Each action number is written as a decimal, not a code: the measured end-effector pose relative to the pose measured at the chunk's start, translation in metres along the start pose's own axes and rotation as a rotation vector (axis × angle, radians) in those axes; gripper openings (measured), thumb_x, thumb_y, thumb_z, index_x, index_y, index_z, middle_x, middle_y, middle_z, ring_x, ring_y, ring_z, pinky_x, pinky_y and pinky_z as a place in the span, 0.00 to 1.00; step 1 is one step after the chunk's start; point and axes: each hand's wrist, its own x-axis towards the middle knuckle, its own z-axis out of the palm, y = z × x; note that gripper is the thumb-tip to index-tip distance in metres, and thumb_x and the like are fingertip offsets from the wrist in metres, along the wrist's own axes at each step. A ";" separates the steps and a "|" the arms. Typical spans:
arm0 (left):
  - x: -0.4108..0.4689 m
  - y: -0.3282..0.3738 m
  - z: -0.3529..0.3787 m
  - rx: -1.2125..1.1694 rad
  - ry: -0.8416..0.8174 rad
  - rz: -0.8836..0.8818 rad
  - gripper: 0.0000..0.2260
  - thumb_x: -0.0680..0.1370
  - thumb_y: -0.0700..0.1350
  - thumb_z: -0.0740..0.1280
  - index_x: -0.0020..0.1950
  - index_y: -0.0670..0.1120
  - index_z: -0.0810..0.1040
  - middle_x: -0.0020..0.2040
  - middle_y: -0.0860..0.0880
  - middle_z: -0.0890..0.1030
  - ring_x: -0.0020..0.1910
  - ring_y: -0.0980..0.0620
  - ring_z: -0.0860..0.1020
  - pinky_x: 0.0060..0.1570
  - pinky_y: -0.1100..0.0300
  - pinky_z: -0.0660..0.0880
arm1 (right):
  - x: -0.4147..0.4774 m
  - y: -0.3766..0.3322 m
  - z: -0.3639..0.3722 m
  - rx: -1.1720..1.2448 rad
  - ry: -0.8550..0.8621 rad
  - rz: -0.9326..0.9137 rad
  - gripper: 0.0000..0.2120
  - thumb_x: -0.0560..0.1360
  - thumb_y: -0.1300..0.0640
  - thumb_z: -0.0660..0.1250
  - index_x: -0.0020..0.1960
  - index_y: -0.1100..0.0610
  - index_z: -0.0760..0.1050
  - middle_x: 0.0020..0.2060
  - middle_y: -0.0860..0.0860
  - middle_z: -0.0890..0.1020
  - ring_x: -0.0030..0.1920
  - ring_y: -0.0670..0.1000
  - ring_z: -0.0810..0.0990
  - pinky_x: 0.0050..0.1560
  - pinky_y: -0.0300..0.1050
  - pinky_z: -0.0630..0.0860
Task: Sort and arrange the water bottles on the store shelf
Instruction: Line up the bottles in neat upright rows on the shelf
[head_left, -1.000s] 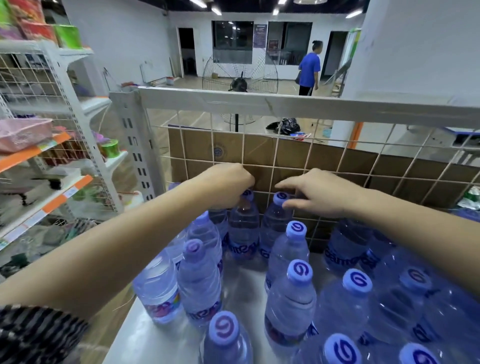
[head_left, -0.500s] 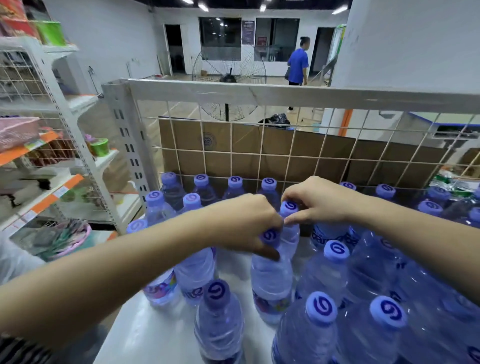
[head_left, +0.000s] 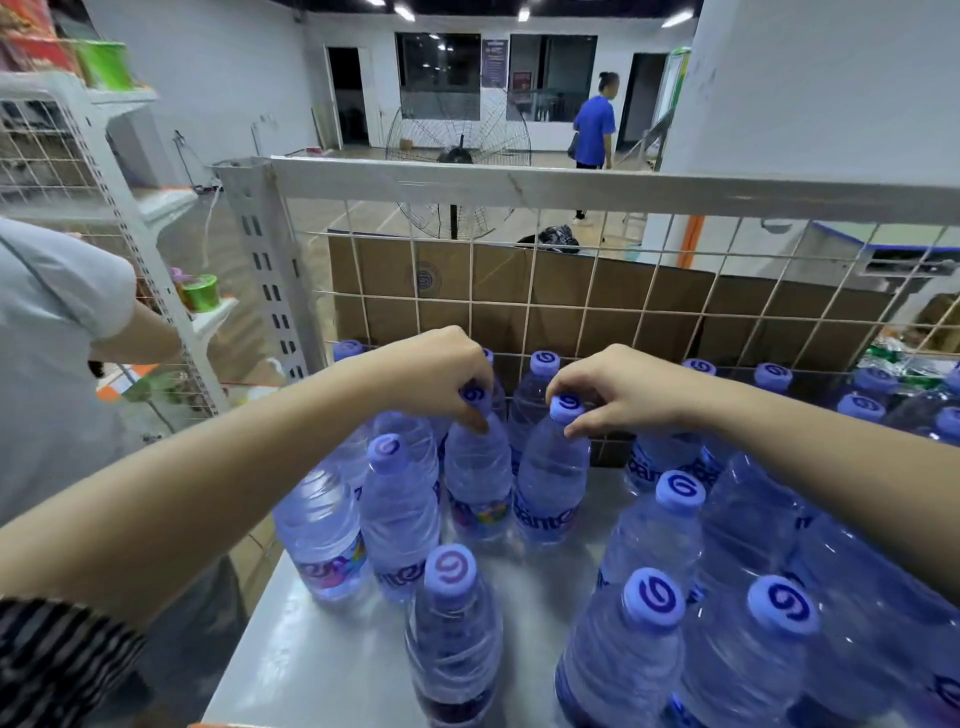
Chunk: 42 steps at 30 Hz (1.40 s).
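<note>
My left hand (head_left: 441, 371) and right hand (head_left: 618, 389) each pinch a purple-capped water bottle's neck, left bottle (head_left: 478, 467) and right bottle (head_left: 553, 473) upright, touching, mid-shelf (head_left: 322, 654). Full, thin-walled and slick, I judge them heavy, so the rigid cap and neck is the surest hold.

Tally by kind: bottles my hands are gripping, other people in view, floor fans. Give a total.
Gripped bottles: 2, one in the left hand, one in the right hand
Other people: 2, one in blue, one at the left edge
Floor fans: 1
Total: 5
</note>
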 end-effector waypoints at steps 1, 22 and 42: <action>0.001 0.000 -0.001 -0.009 -0.006 0.000 0.19 0.71 0.60 0.72 0.53 0.48 0.82 0.40 0.47 0.80 0.38 0.50 0.71 0.37 0.59 0.63 | 0.002 -0.002 0.001 -0.006 0.002 -0.005 0.17 0.72 0.51 0.73 0.59 0.54 0.78 0.33 0.38 0.71 0.35 0.42 0.70 0.38 0.37 0.65; -0.003 0.022 0.022 0.050 0.164 -0.244 0.27 0.70 0.69 0.65 0.41 0.44 0.69 0.33 0.49 0.68 0.39 0.42 0.75 0.34 0.55 0.64 | -0.017 -0.011 0.007 -0.079 -0.033 0.163 0.28 0.76 0.47 0.68 0.73 0.51 0.67 0.63 0.52 0.79 0.62 0.53 0.76 0.61 0.48 0.73; -0.066 0.049 -0.021 -0.132 -0.071 0.130 0.13 0.68 0.55 0.76 0.49 0.51 0.85 0.36 0.51 0.82 0.34 0.54 0.75 0.35 0.72 0.67 | -0.058 -0.051 -0.005 -0.092 0.006 0.090 0.09 0.68 0.50 0.73 0.44 0.53 0.82 0.28 0.45 0.77 0.30 0.41 0.76 0.33 0.30 0.67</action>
